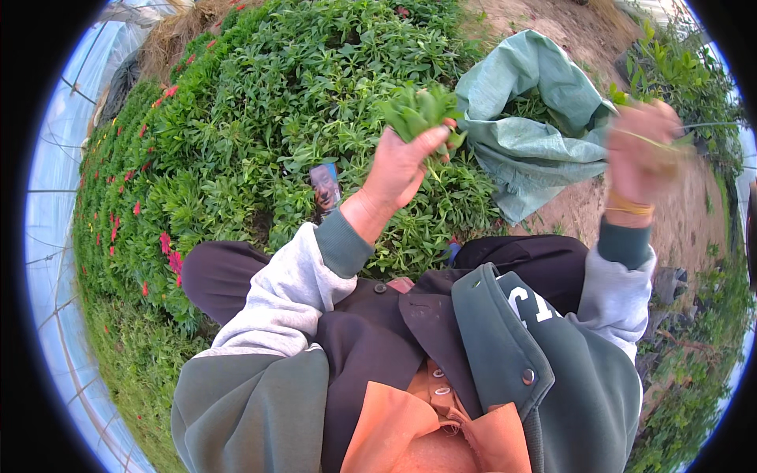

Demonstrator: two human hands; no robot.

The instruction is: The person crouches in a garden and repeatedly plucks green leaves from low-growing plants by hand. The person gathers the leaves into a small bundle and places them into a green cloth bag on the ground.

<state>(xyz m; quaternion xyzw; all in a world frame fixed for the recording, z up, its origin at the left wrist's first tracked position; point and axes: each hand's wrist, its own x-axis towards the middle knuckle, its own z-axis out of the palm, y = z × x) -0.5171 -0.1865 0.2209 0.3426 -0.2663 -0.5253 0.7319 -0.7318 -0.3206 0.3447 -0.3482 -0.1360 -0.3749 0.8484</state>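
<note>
My left hand (402, 159) is closed round a bunch of leafy green cuttings (417, 112), held above the dense bed of green plants (284, 106). To the right, my right hand (641, 148) is raised and blurred, with yellow bands at the wrist. A thin pale green strand (644, 140) crosses it, and whether the fingers grip it is unclear. Between my hands lies an open green woven plastic sack (532, 142) with leafy cuttings (532, 109) inside.
A smartphone (325, 187) with a lit screen rests among the plants before my knees. Red flowers (174, 260) stand at the left, near clear plastic sheeting (53, 207). Bare soil (689, 219) and taller leafy plants (680, 77) lie at the right.
</note>
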